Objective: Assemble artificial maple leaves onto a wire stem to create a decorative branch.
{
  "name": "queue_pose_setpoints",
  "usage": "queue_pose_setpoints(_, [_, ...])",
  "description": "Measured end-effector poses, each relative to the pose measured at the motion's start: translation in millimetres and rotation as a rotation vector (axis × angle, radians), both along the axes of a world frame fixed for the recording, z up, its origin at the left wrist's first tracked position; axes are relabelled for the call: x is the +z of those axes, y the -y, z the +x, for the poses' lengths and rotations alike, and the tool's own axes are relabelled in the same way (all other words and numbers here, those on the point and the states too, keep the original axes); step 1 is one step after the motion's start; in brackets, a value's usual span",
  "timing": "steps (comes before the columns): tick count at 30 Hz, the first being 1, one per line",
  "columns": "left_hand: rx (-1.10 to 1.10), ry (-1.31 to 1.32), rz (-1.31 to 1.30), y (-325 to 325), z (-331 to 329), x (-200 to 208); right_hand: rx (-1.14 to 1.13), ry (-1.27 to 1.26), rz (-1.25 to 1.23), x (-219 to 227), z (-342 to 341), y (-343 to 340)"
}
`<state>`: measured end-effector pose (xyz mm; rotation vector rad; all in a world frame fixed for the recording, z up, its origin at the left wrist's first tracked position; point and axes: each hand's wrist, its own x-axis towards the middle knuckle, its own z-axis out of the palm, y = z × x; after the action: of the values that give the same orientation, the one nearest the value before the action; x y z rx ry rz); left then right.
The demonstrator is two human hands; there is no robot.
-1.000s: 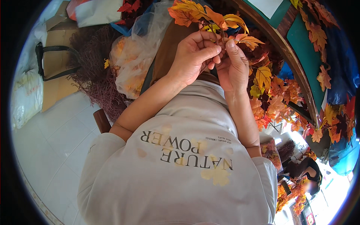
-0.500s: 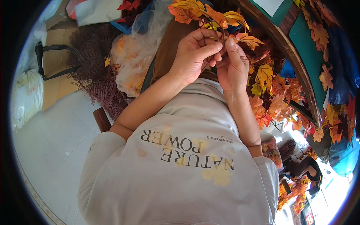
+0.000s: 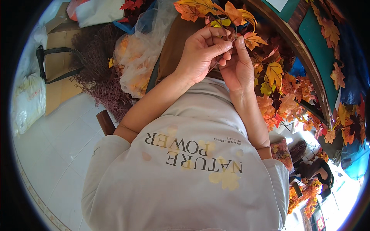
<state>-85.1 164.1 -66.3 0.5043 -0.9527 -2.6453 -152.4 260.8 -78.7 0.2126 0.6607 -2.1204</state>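
Observation:
Close together above my lap, both hands work on one dark, thin stem [image 3: 234,30] of an artificial maple-leaf garland. My left hand [image 3: 198,57] is closed, thumb and forefinger pinching the stem. Beside it my right hand [image 3: 238,71] has its thumb raised against the stem and its other fingers curled behind, partly hidden. Orange and yellow fabric leaves [image 3: 234,14] fan out just beyond my fingertips. The stem's lower part runs down between my palms and is mostly covered by the fingers.
More autumn leaves [image 3: 274,74] hang at the right below a curved wooden-edged table [image 3: 314,73] with a green top. At the left are a clear plastic bag [image 3: 135,63] of orange leaves, a heap of brown twigs [image 3: 102,73] and a cardboard box [image 3: 58,90] with a black strap.
The leaves beyond my fingers have turned slightly, and a bent bit of stem now shows above the fingertips. My right hand has shifted a little left and its thumb has straightened.

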Motion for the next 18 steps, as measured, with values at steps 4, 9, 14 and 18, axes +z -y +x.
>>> queue_pose_setpoints(4, [0.012,0.021,-0.009,-0.9,-1.0,-2.2,0.002,0.012,-0.017,-3.8,-0.9,-1.3])
queue_pose_setpoints(9, [-0.009,0.015,-0.024,-1.2,-0.6,-3.7,0.008,0.041,-0.023,-1.1,-0.2,-2.2])
queue_pose_setpoints(14, [-0.02,0.012,-0.05,-1.9,-1.0,-6.4,0.014,0.082,-0.02,-1.8,-1.1,-3.2])
queue_pose_setpoints(18, [-0.013,0.025,-0.053,-2.1,-2.4,-8.5,0.006,0.08,-0.005,-3.4,-1.5,-3.4])
